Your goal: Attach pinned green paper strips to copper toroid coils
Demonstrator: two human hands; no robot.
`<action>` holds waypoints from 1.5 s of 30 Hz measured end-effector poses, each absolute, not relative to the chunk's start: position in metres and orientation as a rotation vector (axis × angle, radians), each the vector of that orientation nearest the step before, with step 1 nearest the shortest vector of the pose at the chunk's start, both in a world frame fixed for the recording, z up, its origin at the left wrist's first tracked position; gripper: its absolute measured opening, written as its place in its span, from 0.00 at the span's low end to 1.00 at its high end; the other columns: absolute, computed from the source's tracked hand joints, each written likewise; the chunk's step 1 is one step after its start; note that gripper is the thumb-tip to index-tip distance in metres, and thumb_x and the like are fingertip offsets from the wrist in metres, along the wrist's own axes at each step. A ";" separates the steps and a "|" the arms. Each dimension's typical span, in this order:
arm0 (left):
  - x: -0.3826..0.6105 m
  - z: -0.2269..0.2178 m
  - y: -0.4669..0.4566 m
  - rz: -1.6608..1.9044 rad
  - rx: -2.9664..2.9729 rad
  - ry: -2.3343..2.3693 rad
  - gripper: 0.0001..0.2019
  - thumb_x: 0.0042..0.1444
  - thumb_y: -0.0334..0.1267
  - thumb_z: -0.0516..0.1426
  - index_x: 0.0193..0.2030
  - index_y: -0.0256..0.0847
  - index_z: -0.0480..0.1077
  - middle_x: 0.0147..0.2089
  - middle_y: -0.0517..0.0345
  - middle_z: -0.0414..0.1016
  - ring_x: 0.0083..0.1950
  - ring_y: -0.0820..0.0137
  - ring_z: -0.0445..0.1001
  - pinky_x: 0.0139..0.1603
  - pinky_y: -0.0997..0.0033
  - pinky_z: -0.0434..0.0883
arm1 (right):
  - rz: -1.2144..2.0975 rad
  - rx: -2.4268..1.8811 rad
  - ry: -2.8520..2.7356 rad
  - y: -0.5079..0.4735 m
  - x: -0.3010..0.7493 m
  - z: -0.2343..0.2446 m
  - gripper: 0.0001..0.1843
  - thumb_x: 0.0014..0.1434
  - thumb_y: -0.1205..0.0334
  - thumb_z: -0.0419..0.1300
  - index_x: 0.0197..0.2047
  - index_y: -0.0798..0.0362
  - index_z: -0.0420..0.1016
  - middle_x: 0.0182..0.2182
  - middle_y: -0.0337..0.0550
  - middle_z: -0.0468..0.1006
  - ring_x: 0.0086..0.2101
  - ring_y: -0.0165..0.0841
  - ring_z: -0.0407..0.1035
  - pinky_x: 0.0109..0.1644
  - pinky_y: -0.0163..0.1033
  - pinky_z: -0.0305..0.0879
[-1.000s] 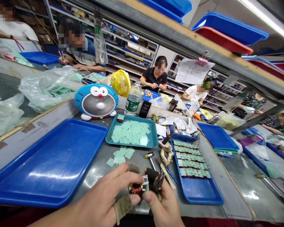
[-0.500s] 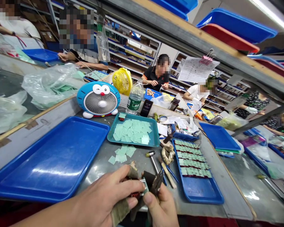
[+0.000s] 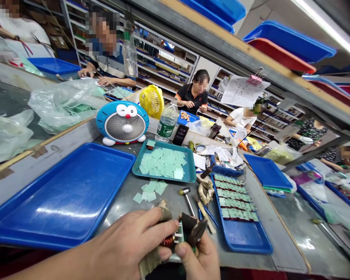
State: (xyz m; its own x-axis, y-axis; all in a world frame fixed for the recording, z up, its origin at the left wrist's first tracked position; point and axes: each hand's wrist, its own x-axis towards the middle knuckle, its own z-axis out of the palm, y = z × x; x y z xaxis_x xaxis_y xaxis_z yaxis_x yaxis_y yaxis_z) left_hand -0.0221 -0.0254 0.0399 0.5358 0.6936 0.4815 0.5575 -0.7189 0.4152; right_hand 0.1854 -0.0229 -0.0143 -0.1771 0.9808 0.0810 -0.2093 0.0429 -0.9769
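Note:
My left hand point(image 3: 128, 243) and my right hand point(image 3: 198, 258) hold a small copper-wound coil point(image 3: 167, 242) between them at the bottom of the view. A silvery metal clip point(image 3: 178, 235) sits against the coil. A dark tool head point(image 3: 192, 230) pokes up beside the clip, and its exact kind is hard to tell. Cloth wrapping point(image 3: 148, 261) covers fingers of my left hand. Just beyond my hands lie a small hammer point(image 3: 186, 198) and loose green square sheets point(image 3: 147, 192).
A large blue tray point(image 3: 61, 194) lies left of my hands. Ahead are a teal tray of green sheets point(image 3: 163, 161) and, to the right, a blue tray of coil rows point(image 3: 236, 198). Co-workers sit along the bench beyond a fan point(image 3: 122, 122).
My hands have turned the coil slightly, and the dark tool head now sits closer to the clip. The whole view has shifted a little as my head moved.

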 end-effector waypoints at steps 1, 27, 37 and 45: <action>-0.023 0.040 -0.025 0.940 2.600 1.059 0.18 0.73 0.42 0.50 0.66 0.41 0.62 0.44 0.47 0.76 0.39 0.61 0.79 0.38 0.66 0.77 | 1.380 -0.934 -1.190 -0.025 0.184 -0.016 0.29 0.56 0.42 0.71 0.54 0.53 0.81 0.44 0.54 0.85 0.41 0.46 0.82 0.45 0.44 0.80; -0.025 0.061 -0.018 0.737 2.029 1.003 0.14 0.66 0.41 0.58 0.58 0.46 0.71 0.47 0.51 0.74 0.43 0.63 0.76 0.44 0.69 0.74 | 1.194 -1.085 -1.259 -0.035 0.187 -0.017 0.31 0.57 0.39 0.70 0.54 0.54 0.81 0.43 0.55 0.85 0.41 0.50 0.81 0.44 0.48 0.81; -0.026 0.058 -0.019 0.681 2.202 1.011 0.16 0.68 0.45 0.56 0.60 0.46 0.71 0.44 0.50 0.74 0.41 0.63 0.77 0.40 0.71 0.73 | 1.207 -1.049 -1.267 -0.028 0.193 -0.016 0.28 0.54 0.42 0.73 0.51 0.53 0.82 0.42 0.54 0.85 0.40 0.48 0.81 0.43 0.45 0.80; -0.028 0.043 -0.020 0.849 2.469 0.988 0.16 0.68 0.39 0.57 0.61 0.47 0.69 0.44 0.51 0.76 0.40 0.63 0.76 0.43 0.70 0.73 | 1.224 -1.000 -1.325 -0.027 0.192 -0.010 0.25 0.56 0.44 0.72 0.50 0.52 0.82 0.42 0.52 0.85 0.40 0.46 0.81 0.43 0.43 0.80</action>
